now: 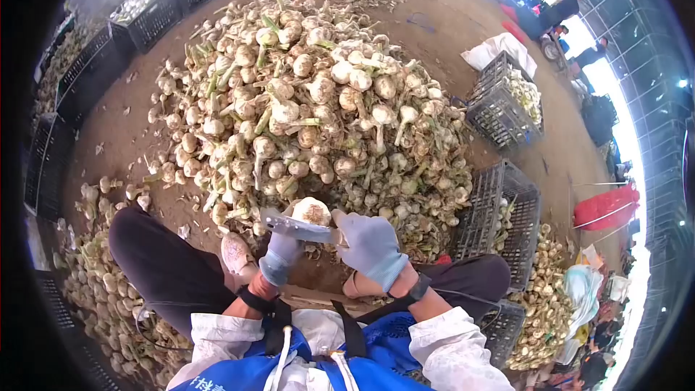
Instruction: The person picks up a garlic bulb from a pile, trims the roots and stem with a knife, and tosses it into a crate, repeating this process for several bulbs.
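My right hand [371, 246], in a grey-blue glove, is closed around the handle of a knife. The knife's broad metal blade [300, 229] points left, across the front of my gloved left hand [284, 252]. A pale garlic bulb [313, 211] sits just beyond the blade, gripped by my left hand, whose fingers are partly hidden behind the blade and bulb. In front of both hands rises a large heap of garlic bulbs [311, 101], many with stems and dry roots.
A black plastic crate [499, 210] stands close on my right, with another garlic-filled crate [499, 105] beyond it. More crates [148, 18] line the far left. Loose garlic [108, 289] lies by my left leg. A red sack [607, 208] and people [561, 14] are farther right.
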Demonstrator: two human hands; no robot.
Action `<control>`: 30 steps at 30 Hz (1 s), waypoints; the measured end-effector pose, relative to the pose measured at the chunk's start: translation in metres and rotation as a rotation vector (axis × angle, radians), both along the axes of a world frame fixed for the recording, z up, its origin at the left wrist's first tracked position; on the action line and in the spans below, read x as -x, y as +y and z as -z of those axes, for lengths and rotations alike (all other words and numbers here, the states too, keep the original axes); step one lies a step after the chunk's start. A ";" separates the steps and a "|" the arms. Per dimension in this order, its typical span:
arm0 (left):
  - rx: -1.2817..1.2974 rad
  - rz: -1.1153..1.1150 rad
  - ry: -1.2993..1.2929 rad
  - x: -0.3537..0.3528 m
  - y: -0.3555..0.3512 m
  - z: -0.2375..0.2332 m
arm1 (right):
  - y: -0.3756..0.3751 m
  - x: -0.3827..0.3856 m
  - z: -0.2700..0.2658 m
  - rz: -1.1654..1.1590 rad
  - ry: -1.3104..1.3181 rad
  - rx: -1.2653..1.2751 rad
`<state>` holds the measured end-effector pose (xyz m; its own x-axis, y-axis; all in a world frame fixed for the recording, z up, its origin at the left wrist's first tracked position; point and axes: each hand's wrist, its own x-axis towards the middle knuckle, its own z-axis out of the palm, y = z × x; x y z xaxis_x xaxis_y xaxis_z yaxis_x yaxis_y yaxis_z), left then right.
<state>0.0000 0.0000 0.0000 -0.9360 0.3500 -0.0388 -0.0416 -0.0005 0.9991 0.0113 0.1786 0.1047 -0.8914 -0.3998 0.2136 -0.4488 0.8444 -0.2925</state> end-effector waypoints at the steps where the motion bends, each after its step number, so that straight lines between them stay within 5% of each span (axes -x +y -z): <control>1: 0.072 -0.024 0.128 0.000 -0.006 0.002 | -0.006 0.000 0.002 -0.015 -0.016 -0.036; 6: 0.340 0.113 0.627 -0.010 0.003 -0.021 | 0.010 -0.007 0.015 -0.078 -0.027 -0.123; 8: 0.141 0.167 0.145 -0.015 0.003 -0.003 | 0.018 -0.006 0.021 -0.114 0.012 -0.116; 11: -0.021 0.104 -0.074 -0.015 0.004 0.001 | 0.026 -0.006 0.031 -0.130 0.095 -0.112; 12: -0.312 0.081 -0.407 -0.017 0.008 -0.026 | 0.029 -0.005 0.036 -0.104 0.109 -0.082; 13: -0.314 0.086 -0.415 -0.015 0.008 -0.028 | 0.031 -0.004 0.040 -0.100 0.101 -0.085; 15: 0.017 0.159 0.063 -0.010 0.008 -0.030 | 0.032 -0.001 0.046 -0.113 0.193 -0.025; 22: -0.098 0.035 -0.117 -0.012 0.006 -0.049 | 0.027 0.005 0.060 -0.128 0.280 0.068; 25: -0.432 -0.073 -0.101 -0.025 -0.013 -0.072 | 0.099 0.032 0.091 0.483 -0.179 -0.144; 26: -0.358 -0.141 -0.112 -0.027 -0.012 -0.085 | 0.127 0.043 0.097 0.664 -0.464 -0.084; 27: -0.374 -0.172 -0.079 -0.019 -0.015 -0.085 | 0.119 0.039 0.093 0.669 -0.228 0.010; 29: -0.059 -0.216 0.053 -0.009 -0.014 -0.077 | 0.067 0.030 0.065 0.477 -0.189 0.292; 30: 0.110 -0.068 0.098 0.002 -0.015 -0.051 | 0.045 0.019 0.061 0.363 -0.336 0.463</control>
